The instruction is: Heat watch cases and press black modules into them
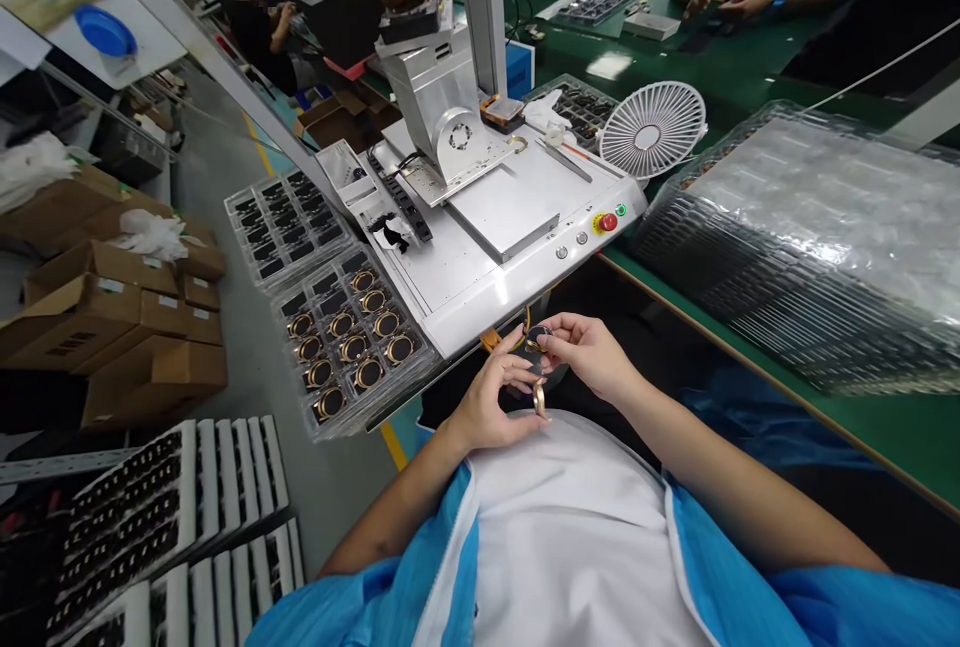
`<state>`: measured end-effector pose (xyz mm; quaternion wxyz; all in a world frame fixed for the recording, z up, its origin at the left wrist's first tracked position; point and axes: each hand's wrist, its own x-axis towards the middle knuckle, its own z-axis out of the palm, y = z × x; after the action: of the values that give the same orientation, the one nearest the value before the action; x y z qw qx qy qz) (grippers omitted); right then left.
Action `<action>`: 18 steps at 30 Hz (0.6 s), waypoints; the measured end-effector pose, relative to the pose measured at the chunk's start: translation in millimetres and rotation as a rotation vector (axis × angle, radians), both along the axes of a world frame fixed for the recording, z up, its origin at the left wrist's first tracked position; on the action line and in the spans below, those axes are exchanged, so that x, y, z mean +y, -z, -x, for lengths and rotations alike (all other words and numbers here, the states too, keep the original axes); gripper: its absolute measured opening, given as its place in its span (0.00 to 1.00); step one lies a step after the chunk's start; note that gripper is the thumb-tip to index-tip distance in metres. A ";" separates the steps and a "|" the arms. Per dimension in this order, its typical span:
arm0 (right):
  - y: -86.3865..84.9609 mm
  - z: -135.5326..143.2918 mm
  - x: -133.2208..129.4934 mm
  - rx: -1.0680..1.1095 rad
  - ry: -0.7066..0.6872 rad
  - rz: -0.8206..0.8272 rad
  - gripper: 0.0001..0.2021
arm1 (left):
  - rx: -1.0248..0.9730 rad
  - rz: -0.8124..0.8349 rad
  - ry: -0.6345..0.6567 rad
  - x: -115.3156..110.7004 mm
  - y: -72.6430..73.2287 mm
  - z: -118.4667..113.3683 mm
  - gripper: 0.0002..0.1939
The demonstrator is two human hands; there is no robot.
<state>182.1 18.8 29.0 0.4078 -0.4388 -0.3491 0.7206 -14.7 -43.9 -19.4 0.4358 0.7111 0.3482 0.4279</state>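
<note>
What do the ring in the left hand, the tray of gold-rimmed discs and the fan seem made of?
Ring: probably metal, gold-coloured and shiny, from its bright highlight; coated plastic is possible.
Tray: likely thin, glossy clear plastic, from its see-through, reflective edges.
Fan: likely white plastic, from its uniform, moulded-looking grille; painted wire isn't ruled out.

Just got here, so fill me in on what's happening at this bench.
A seated person is handling small parts just in front of a white machine. The left hand holds a gold-coloured ring, while the right hand pinches a small dark round piece close by, apart from the ring. Beside the machine, a clear tray holds rows of gold-rimmed round parts. Across the green table, other people are at work too.
</note>
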 end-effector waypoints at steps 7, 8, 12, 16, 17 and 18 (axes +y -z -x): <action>1.5 -4.2 0.3 -0.005 -0.031 0.004 0.27 | 0.432 -0.143 0.060 3.5 -4.8 7.1 0.31; 2.2 -4.4 -0.1 -0.004 -0.023 0.007 0.27 | 0.437 -0.130 0.066 3.9 -5.2 7.1 0.34; 1.5 -3.9 -2.1 0.010 -0.010 0.031 0.28 | 0.144 -0.014 0.078 5.4 -3.8 4.6 0.42; -6.5 -4.9 -3.5 0.023 -0.070 0.050 0.25 | -0.316 0.154 -0.042 9.2 0.5 3.3 0.33; -8.5 -5.0 -4.1 0.021 -0.090 0.053 0.24 | -0.374 0.178 -0.066 10.6 1.5 3.6 0.30; -10.1 -4.7 -4.9 0.017 -0.108 0.059 0.23 | -0.408 0.190 -0.087 12.0 2.5 3.9 0.27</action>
<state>186.9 13.9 39.2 0.3582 -0.4248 -0.3476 0.7553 -18.6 -32.0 -22.0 0.5432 0.5500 0.3221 0.5465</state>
